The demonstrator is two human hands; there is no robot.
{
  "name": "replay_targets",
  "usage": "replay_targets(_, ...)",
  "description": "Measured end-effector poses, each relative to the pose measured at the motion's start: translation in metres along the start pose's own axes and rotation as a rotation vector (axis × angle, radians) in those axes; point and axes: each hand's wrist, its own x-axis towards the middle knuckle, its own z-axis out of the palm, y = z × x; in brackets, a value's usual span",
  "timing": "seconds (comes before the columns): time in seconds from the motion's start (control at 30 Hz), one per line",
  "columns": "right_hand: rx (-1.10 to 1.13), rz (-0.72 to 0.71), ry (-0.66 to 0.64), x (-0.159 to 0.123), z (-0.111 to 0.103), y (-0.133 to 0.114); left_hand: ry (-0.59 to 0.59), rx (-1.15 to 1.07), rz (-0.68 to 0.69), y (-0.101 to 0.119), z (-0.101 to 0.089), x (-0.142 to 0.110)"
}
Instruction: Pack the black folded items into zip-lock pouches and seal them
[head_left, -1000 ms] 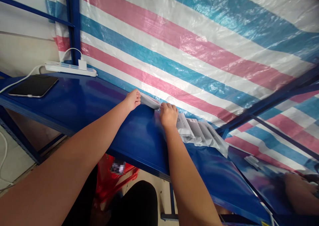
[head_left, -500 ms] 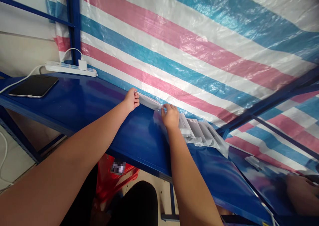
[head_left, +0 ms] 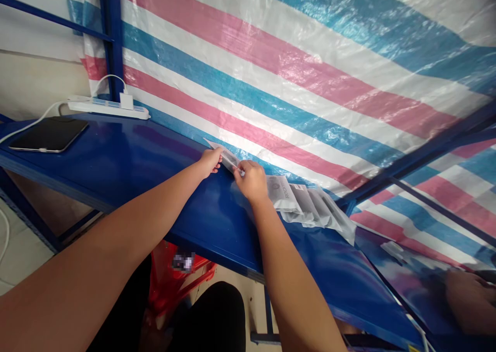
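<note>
A thin whitish plastic packet (head_left: 228,157) is held up near the back edge of the blue table (head_left: 155,171). My left hand (head_left: 211,162) pinches it toward its left part, with one pointed corner sticking out beyond the fingers. Further right, my right hand (head_left: 251,180) has its thumb and fingers closed on the packet's other end. Much of the packet is hidden by both hands. Just right of my right hand lies an overlapping row of several grey-white printed plastic packets (head_left: 284,194).
On the left a black tablet (head_left: 50,134) lies beside a white power strip (head_left: 110,108) with a charger plugged in. Striped plastic sheeting (head_left: 232,83) hangs behind the table. A red stool (head_left: 166,279) stands below. Another person's hand (head_left: 468,300) shows at far right.
My right hand has moved left, closer to my left hand. My left hand has slid slightly right along the packet, exposing its left corner. More of the nearest packet in the row shows.
</note>
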Motion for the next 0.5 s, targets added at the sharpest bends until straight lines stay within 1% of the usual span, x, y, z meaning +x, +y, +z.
replay_targets(0.07,0.005,-0.063,-0.035,0.002,-0.002,-0.014,0.008,0.061,0.021,-0.004,0.002,0.001)
replay_targets(0.17,0.004,-0.086,-0.05,0.004,-0.002,-0.023,0.007,0.078,0.037,-0.006,0.003,0.001)
replay_targets(0.23,0.014,-0.075,-0.045,0.004,-0.001,-0.021,0.02,0.071,0.057,-0.006,0.003,0.001)
replay_targets(0.33,0.041,-0.039,-0.012,0.002,-0.001,-0.011,0.034,0.086,0.088,-0.006,0.003,0.002)
replay_targets(0.5,0.085,0.015,0.028,-0.002,0.001,0.002,0.025,0.087,0.093,-0.007,0.003,0.003)
